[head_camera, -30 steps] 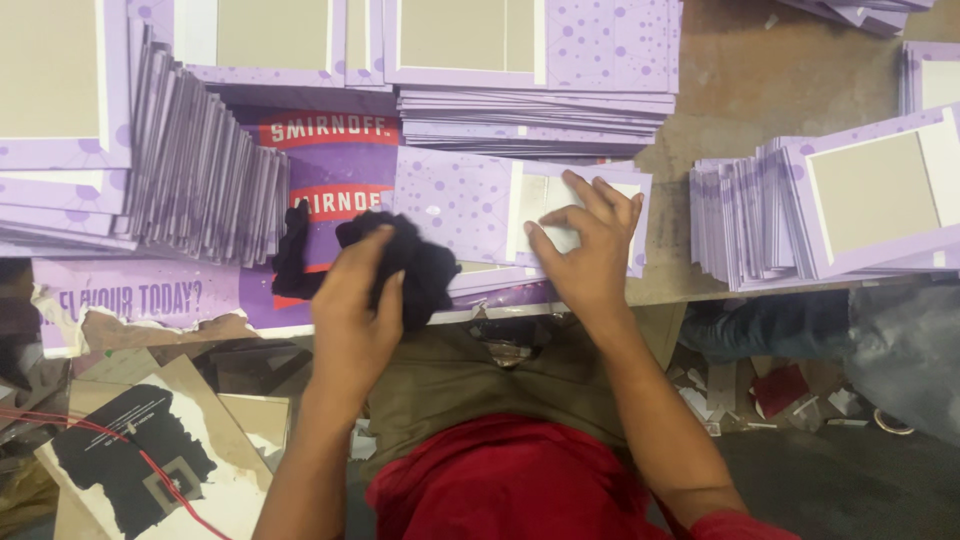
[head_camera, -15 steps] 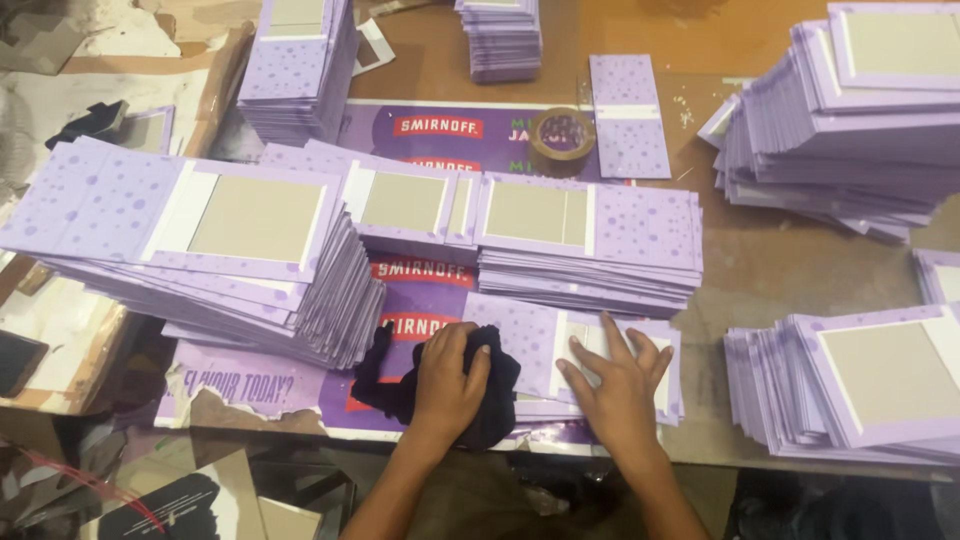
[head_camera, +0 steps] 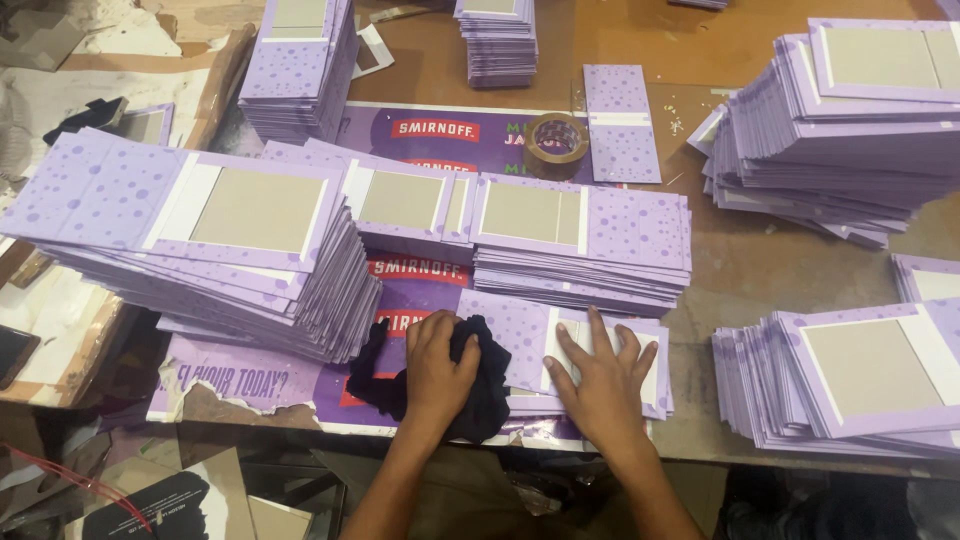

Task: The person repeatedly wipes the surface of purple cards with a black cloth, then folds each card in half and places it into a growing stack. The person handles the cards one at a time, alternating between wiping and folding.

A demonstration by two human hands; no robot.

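- Left hand (head_camera: 438, 362) lies on a dark cloth (head_camera: 470, 385); fingers curled over it, pressing it onto the near end of a purple dotted cover (head_camera: 520, 330) flat on the worktop (head_camera: 760, 270).
- Right hand (head_camera: 600, 375) is spread flat, fingers wide apart and gripping nothing, pinning the same cover over its white strip and grey board panel.
- Change from a second ago: the view has lifted off the worktop's near edge, so the far stacks now show. The hands have hardly shifted; cloth and cover sit in the same spot near the front edge, right fingers fanned slightly wider.
- Judgement: cloth-rubbing of this one cover looks to be under way, with the right hand steadying it.
- Just behind the cover: a low cover stack (head_camera: 580, 245); a taller stack (head_camera: 230, 250) to the left, more stacks to the right (head_camera: 850, 380).
- A roll of brown tape (head_camera: 557, 140) sits farther back on a purple printed sheet (head_camera: 400, 300) beneath the work.
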